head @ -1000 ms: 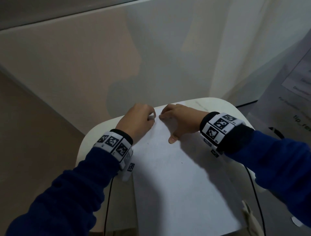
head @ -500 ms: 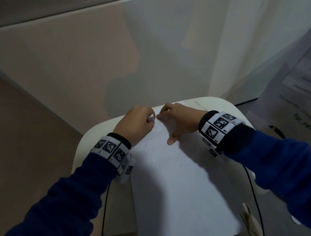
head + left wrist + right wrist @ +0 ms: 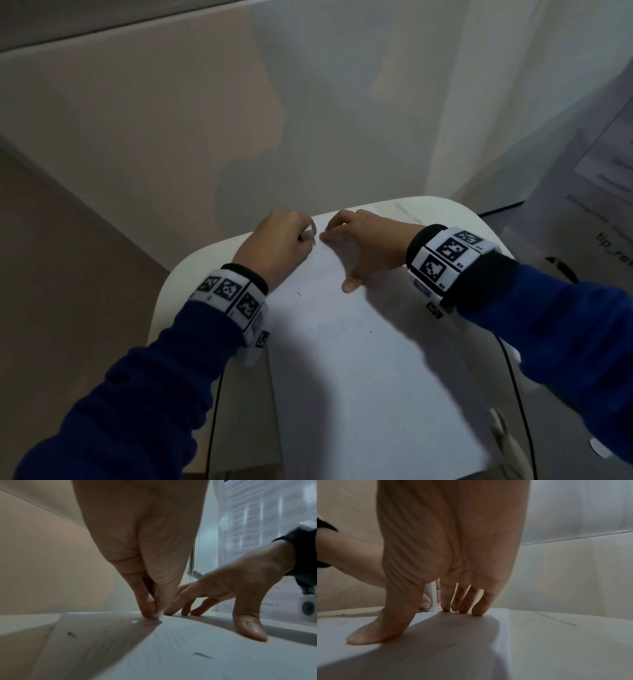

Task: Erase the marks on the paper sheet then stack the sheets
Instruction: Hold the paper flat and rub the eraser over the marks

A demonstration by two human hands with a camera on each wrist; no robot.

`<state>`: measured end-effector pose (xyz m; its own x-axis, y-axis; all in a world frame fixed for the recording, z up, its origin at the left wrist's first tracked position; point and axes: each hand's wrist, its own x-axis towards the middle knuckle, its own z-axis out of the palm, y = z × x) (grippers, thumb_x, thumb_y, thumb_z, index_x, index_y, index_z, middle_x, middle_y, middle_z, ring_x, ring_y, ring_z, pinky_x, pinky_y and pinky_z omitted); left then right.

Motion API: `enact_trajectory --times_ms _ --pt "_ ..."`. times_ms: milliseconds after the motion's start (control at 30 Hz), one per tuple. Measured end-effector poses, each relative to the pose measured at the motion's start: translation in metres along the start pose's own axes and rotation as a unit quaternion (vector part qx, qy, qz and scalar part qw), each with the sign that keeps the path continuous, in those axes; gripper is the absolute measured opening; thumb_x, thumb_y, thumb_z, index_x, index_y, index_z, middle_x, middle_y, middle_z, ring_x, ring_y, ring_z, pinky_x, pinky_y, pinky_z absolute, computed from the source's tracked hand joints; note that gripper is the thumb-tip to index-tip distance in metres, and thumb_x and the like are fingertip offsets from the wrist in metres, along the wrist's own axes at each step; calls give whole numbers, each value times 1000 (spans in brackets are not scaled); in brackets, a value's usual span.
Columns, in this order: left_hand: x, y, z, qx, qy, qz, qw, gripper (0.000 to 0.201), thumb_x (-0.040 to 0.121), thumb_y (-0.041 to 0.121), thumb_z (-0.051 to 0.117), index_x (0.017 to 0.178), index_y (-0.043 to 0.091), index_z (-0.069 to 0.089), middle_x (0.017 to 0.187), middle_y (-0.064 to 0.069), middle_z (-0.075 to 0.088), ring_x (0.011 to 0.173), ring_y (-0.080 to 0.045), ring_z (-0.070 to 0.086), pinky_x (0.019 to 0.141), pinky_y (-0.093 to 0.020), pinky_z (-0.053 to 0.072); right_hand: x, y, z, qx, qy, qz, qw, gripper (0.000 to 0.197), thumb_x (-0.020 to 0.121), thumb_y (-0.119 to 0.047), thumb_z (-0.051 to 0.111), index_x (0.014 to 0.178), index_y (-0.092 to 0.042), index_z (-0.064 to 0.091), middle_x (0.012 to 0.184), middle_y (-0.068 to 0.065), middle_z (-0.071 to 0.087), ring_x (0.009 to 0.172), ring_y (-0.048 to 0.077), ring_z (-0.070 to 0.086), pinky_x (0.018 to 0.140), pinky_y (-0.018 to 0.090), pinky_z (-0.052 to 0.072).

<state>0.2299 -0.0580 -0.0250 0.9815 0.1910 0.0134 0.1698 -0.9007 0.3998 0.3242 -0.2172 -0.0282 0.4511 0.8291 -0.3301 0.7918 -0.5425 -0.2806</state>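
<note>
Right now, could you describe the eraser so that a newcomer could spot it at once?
Find the white paper sheet on the small pale table. At its far edge the left hand pinches the eraser, a small white piece pressed against the sheet, beside the right hand, whose fingers hold nothing.
</note>
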Motion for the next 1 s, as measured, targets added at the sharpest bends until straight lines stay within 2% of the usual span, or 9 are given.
enact_trajectory --times_ms 67,200,367,500,667,800,900,1000 --pt "-1 -1 2 6 4 3 1000 17 87 14 57 88 17 74 78 -1 68 71 -19 63 68 -39 57 0 0 0 1 -1 2 1000 97 63 -49 87 147 -26 42 145 -3 37 130 24 36 110 42 36" --pt "-9 1 3 7 -42 16 999 15 83 14 59 79 22 71 74 4 67 68 -16 64 66 -41 58 1 0 0 10 -9 9 1000 100 63 -48 87 149 -28 39 144 -5 36 132 23 33 111 41 35" --pt "-5 -5 0 9 17 0 1000 18 86 13 56 85 17 73 75 -1 67 69 -19 63 67 -40 57 2 -1 -1 5 -17 11 1000 100 62 -48 88 148 -33 39 143 -4 35 132 25 34 110 44 36" --pt "-12 -5 -2 14 -34 9 999 15 85 13 62 84 20 74 72 6 65 66 -10 62 63 -34 56 2 -1 0 3 -20 19 1000 101 62 -49 87 148 -35 37 144 -5 33 132 24 32 110 45 36" --pt "-8 -7 -3 8 16 -15 1000 18 86 11 56 86 17 73 74 -1 67 68 -18 63 65 -36 56 2 -3 0 -5 -14 23 1000 101 62 -50 87 149 -36 36 143 -6 33 132 25 33 110 45 37" --pt "-15 -7 -5 13 -32 0 999 14 85 13 63 86 20 75 66 8 60 62 -7 56 58 -27 47 -1 -4 -1 -11 -30 28 999 98 65 -49 84 147 -50 30 144 -8 28 133 24 29 110 44 36" --pt "-16 -11 -8 12 -17 -11 1000 15 87 14 61 84 17 75 72 2 67 66 -14 62 62 -34 55 -2 -6 -3 -34 -43 27 998 93 69 -52 80 145 -55 29 144 -10 26 132 23 27 110 44 37" --pt "-16 -12 -7 17 5 -16 1000 17 89 13 57 85 14 74 76 -2 69 69 -18 64 65 -36 57 -3 -8 -3 -47 -43 29 998 90 70 -58 76 146 -55 27 144 -11 24 134 23 25 110 44 37"
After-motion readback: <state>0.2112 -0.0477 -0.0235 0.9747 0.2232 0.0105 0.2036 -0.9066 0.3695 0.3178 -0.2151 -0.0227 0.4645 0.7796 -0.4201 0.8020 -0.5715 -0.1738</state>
